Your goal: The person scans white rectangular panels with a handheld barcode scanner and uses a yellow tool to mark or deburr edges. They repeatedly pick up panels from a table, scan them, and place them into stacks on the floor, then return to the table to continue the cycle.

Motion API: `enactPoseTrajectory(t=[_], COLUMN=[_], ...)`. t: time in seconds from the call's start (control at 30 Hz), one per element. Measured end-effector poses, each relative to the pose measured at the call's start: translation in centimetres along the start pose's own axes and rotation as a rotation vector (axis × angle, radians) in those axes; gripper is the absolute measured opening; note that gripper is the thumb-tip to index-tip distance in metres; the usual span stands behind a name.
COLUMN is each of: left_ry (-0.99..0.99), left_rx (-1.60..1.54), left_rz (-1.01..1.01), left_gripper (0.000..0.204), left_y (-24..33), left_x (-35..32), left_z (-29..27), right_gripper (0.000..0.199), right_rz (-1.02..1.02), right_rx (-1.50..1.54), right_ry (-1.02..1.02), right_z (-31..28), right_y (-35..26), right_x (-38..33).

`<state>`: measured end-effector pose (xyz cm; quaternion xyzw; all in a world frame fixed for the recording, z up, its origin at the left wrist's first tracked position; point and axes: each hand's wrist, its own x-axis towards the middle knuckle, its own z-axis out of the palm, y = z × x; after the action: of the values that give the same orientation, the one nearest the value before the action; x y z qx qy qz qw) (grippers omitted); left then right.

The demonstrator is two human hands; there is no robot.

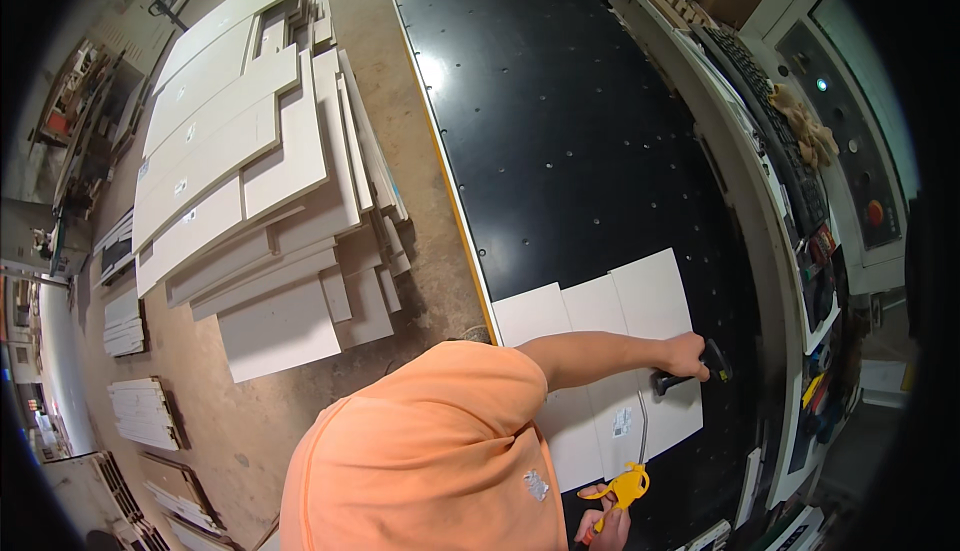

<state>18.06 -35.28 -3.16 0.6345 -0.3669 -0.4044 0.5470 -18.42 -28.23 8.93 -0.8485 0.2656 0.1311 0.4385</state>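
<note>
My left arm reaches across several pale boards (590, 391) lying side by side on the black table. At their right edge my left hand (687, 356) is closed round a black handheld device (716, 361) with a small yellow-green mark; its exact kind is hard to make out. Nearer the lower edge, my right hand (610, 529) grips a yellow air blow gun (628, 487). Its long, bent metal nozzle (644, 426) points up over the boards, next to a printed label (622, 422). My orange shirt hides the boards' lower left part.
The black table (560, 101) is dotted with small holes. To the left stands a large stack of pale panels (230, 141) with jutting edges. Smaller board piles (145, 413) lie beyond it. A keyboard (745, 71), gloves (803, 123) and a control panel (860, 151) line the right side.
</note>
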Motion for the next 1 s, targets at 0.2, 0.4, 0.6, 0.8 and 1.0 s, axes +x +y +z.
enactPoseTrajectory(t=[0.2, 0.4, 0.6, 0.8, 1.0], left_ry=[0.020, 0.048, 0.033, 0.049, -0.009], left_rx=[0.024, 0.093, 0.109, 0.125, 0.044], left_rz=[0.022, -0.004, -0.011, 0.001, -0.033], left_gripper=[0.046, 0.049, 0.050, 0.051, 0.045], left_y=[0.1, 0.0, -0.3, -0.2, -0.8], left_x=[0.1, 0.5, 0.7, 0.6, 0.9], left_z=[0.0, 0.5, 0.6, 0.5, 0.5], right_gripper=[0.051, 0.049, 0.024, 0.015, 0.049], right_rz=[0.379, 0.453, 0.408, 0.426, 0.454], right_rx=[0.926, 0.936, 0.639, 0.492, 0.871], right_ry=[0.302, 0.588, 0.917, 0.928, 0.890], right_z=[3.3, 6.2, 7.3, 6.2, 6.7], right_y=[-2.7, -3.4, -0.8, 0.3, 2.1], right_x=[0.3, 0.8, 0.8, 1.0, 1.7])
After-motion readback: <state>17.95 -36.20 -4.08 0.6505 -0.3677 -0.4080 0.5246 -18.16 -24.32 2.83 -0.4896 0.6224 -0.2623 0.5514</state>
